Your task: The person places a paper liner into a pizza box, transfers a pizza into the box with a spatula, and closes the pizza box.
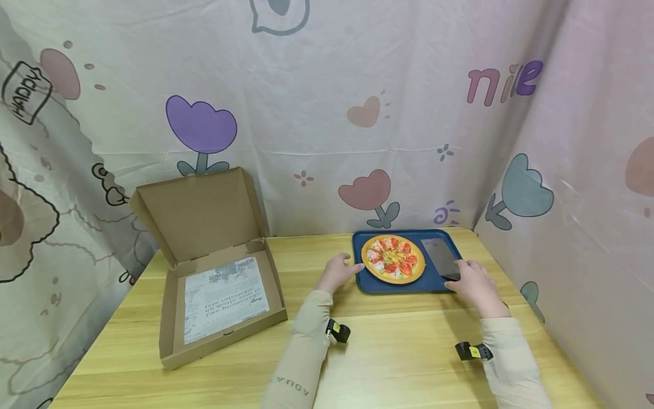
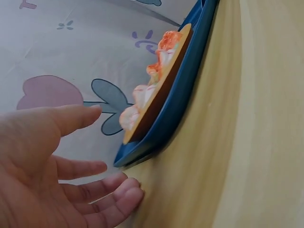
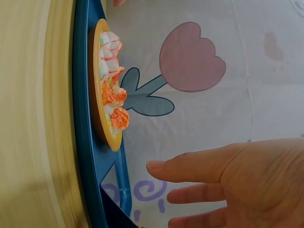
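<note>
A round toy-looking pizza [image 1: 393, 259] with red and white toppings lies on a blue tray [image 1: 378, 288]. Beside it on the tray is a flat, dark grey rectangular piece [image 1: 440, 257] whose kind I cannot make out. My left hand [image 1: 338, 271] is at the tray's left edge; the left wrist view shows its fingers [image 2: 80, 167] spread and holding nothing. Over the tray's right side hovers my right hand [image 1: 476, 286], near the grey piece's lower end. Its thumb [image 3: 190, 166] and fingers look straight in the right wrist view, with nothing between them.
An open cardboard box [image 1: 230, 333] stands on the left of the wooden table [image 1: 388, 352], lid raised toward the back, a printed sheet [image 1: 225, 298] on its floor. A patterned curtain [image 1: 306, 113] hangs behind the table and along both sides.
</note>
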`<state>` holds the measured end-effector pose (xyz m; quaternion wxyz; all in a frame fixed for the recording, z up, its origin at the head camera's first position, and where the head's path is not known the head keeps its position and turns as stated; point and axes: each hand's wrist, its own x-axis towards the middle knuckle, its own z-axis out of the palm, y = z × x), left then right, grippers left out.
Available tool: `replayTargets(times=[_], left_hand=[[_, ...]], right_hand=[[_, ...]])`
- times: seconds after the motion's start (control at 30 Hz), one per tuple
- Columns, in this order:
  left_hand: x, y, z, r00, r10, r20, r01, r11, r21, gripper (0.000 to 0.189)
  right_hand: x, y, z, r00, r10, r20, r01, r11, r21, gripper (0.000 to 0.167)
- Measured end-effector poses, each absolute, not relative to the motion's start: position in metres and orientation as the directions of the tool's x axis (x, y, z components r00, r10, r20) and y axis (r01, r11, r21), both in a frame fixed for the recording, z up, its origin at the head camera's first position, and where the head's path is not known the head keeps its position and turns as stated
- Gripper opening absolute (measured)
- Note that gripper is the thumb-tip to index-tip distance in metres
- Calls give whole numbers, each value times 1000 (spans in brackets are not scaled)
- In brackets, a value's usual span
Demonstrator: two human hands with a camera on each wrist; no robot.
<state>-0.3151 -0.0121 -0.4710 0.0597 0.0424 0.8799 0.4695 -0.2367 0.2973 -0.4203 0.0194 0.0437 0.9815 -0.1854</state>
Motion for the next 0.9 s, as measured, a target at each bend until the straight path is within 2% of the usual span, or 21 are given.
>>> replayTargets(times=[0.27,0.63,0.9], left_hand=[[-316,-1,-479,-989,105,-107,-44,479,877,60],[-316,3,-489,-986,87,-141,-95,403,910,52],[-312,2,-491,-987,61,-147,-114,375,920,49]], right_hand=[[-238,302,-419,-987,112,-112,142,939,-312,70],[-238,306,-420,-979,142,-146,182,932,-314,69],[-236,309,-420,-971,170,-165,213,932,-294,54]])
